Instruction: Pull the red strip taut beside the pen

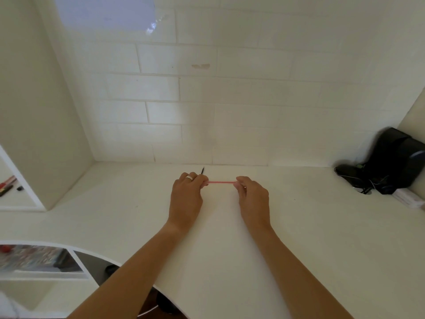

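Observation:
A thin pink strip [222,182], maybe a rubber band or straw, runs level between my two hands above the white desk [299,226]. My left hand [187,196], with a ring on one finger, pinches its left end with curled fingers. My right hand [253,199] pinches the right end the same way. A thin dark stick [202,170], perhaps a pen or needle, pokes up just behind my left hand; whether that hand holds it I cannot tell.
A black device with tangled cables [386,166] sits in the desk's far right corner by a white box [407,198]. A white partition [41,134] stands at left, with pens [7,186] on a shelf beyond it. A tiled wall closes the back.

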